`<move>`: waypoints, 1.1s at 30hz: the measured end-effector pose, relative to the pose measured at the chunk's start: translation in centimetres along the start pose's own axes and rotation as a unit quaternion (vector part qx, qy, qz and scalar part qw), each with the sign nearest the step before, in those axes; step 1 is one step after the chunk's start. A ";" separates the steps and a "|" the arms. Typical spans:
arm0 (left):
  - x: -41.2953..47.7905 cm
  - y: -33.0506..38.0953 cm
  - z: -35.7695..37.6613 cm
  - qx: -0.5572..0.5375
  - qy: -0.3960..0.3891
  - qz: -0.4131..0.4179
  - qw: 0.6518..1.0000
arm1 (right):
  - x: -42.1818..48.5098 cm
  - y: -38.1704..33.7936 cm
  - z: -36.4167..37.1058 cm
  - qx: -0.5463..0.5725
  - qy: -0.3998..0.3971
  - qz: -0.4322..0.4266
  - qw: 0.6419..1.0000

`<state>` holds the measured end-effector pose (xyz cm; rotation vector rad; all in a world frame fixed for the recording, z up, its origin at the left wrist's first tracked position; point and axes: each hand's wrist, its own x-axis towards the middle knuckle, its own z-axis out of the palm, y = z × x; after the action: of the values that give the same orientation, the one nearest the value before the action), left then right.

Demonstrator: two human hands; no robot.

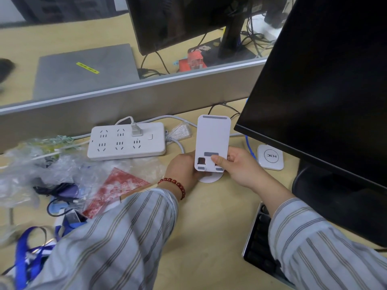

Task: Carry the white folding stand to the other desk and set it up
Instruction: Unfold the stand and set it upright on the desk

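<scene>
1. Stand [212, 139] is upright on the desk [209, 216], its white panel leaning back a little, its round base just showing beneath, between the power strip [125, 141] and the monitor [326, 84].
2. Left hand [184, 169] wraps the panel's lower left edge, fingers closed on it, red bead bracelet [174, 185] at the wrist.
3. Right hand [238, 166] pinches the lower right corner, thumb pressed on the front face by the little ledges.
4. Power strip lies just left of the stand, one plug in it, against the grey divider [125, 101].
5. White puck [270, 156] sits just right of the hands, under the monitor's edge.
6. Plastic bags [41, 164], a red sheet [113, 191] and a blue lanyard [25, 254] clutter the left.
7. Keyboard [259, 237] pokes out beneath the right sleeve.
</scene>
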<state>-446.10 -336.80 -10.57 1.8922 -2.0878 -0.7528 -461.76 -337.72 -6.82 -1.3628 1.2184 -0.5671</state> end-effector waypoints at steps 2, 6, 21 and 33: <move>0.0 0.0 0.1 -0.019 0.002 -0.015 1.000 | 0.0 -0.2 -0.1 0.001 -0.004 0.003 1.000; 0.0 0.0 0.0 -0.006 0.001 -0.016 1.000 | 0.1 0.1 -0.1 0.007 -0.002 0.011 1.000; 0.0 0.8 -0.5 0.067 -0.005 -0.007 0.998 | -0.2 0.1 0.6 0.096 0.003 0.025 0.995; 0.1 -0.1 -0.4 0.082 -0.003 0.014 0.996 | -1.4 0.8 1.6 0.144 0.005 0.063 0.988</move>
<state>-445.81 -337.01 -10.27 1.9386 -2.2382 -0.5973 -461.12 -335.65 -7.43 -1.0333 1.1708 -0.6344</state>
